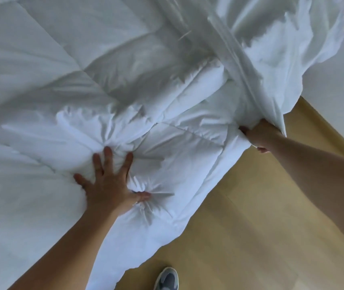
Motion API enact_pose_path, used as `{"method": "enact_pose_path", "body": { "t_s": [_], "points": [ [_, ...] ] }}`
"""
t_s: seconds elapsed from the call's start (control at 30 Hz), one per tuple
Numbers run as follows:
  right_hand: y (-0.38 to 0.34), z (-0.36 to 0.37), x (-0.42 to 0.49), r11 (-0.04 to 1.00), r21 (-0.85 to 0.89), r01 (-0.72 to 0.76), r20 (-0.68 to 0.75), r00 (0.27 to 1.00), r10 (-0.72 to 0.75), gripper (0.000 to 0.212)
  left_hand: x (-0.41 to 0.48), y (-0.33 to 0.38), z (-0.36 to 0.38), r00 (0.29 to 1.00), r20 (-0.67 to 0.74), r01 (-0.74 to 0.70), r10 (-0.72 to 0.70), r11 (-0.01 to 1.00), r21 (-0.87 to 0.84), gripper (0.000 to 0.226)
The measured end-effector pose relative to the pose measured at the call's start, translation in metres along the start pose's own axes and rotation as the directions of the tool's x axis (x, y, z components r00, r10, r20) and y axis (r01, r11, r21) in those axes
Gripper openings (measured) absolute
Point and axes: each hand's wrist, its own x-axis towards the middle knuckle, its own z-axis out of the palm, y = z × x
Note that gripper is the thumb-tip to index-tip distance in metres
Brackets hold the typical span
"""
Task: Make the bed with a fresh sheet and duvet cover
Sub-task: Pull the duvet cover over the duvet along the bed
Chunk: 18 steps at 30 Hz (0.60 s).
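- We find the quilted white duvet spread across the bed. It fills the left and upper part of the view, and its near edge hangs along the bedside above the floor.
- Our left hand lies flat on the duvet near that edge. Its fingers are straight and spread wide, with the thumb out to the right. The hand presses down, and creases radiate from under the fingertips and thumb.
- Our right hand is further along the same edge, fingers curled tight round a bunched fold of white cloth. We cannot tell whether the grip also takes in the duvet.
- The smooth duvet cover rises from that grip in a taut band and billows over the upper right of the bed.
- A grey shoe stands on the floor at the bottom edge.
- A white panel stands at the right, beside the bed.
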Motion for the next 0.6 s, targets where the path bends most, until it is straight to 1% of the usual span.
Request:
{"method": "enact_pose_path", "body": {
  "t_s": [0.03,0.07,0.13,0.17,0.2,0.23,0.27,0.3,0.33,0.4,0.47,0.53,0.57,0.6],
  "points": [
    [0.0,0.003,0.002,1.0,0.02,0.022,0.003,1.0,-0.022,0.065,0.001,0.0,0.0,1.0,-0.006,-0.004,0.004,1.0,0.01,0.127],
    [0.0,0.008,-0.001,0.998,-0.013,0.057,0.014,0.998,-0.056,0.062,0.002,0.001,-0.001,1.0,-0.002,-0.007,0.007,1.0,0.018,0.127],
    [0.004,0.018,-0.009,0.977,-0.17,0.13,-0.003,0.991,-0.132,0.051,0.003,0.004,-0.003,1.0,0.015,-0.014,0.013,0.999,0.03,0.127],
    [0.007,0.023,-0.017,0.946,-0.276,0.171,-0.006,0.984,-0.179,0.053,0.004,0.005,-0.004,1.0,0.02,-0.014,0.014,0.999,0.031,0.127],
    [0.012,0.028,-0.027,0.891,-0.401,0.212,0.004,0.973,-0.23,0.061,0.004,0.004,-0.005,1.0,0.024,-0.01,0.009,1.0,0.028,0.126],
    [0.019,0.035,-0.036,0.81,-0.53,0.251,0.028,0.96,-0.279,0.069,0.005,0.004,-0.006,1.0,0.029,-0.004,0.004,1.0,0.026,0.126],
    [0.025,0.042,-0.045,0.727,-0.63,0.274,0.052,0.948,-0.313,0.073,0.006,0.004,-0.007,1.0,0.03,-0.003,0.002,1.0,0.026,0.125],
    [0.025,0.048,-0.053,0.664,-0.688,0.292,0.072,0.938,-0.338,0.078,0.006,0.005,-0.007,1.0,0.023,-0.005,0.004,1.0,0.027,0.123],
    [0.019,0.055,-0.061,0.64,-0.7,0.316,0.087,0.928,-0.364,0.086,0.007,0.006,-0.006,1.0,0.013,-0.009,0.009,0.999,0.031,0.121],
    [-0.002,0.071,-0.08,0.653,-0.659,0.373,0.126,0.911,-0.393,0.099,0.007,0.006,-0.006,1.0,0.003,-0.017,0.017,0.999,0.042,0.117],
    [-0.019,0.084,-0.106,0.621,-0.662,0.42,0.185,0.895,-0.407,0.102,0.006,0.008,-0.005,1.0,0.015,-0.018,0.017,0.998,0.061,0.113],
    [-0.024,0.085,-0.128,0.549,-0.707,0.446,0.244,0.882,-0.403,0.093,0.006,0.009,-0.005,0.999,0.032,-0.02,0.018,0.997,0.071,0.111],
    [-0.025,0.076,-0.136,0.506,-0.741,0.442,0.281,0.888,-0.365,0.085,0.004,0.011,-0.007,0.999,0.038,-0.024,0.022,0.998,0.064,0.111],
    [-0.026,0.062,-0.141,0.491,-0.753,0.438,0.312,0.895,-0.32,0.075,0.001,0.014,-0.009,0.998,0.047,-0.031,0.028,0.998,0.061,0.11]
  ]
}}
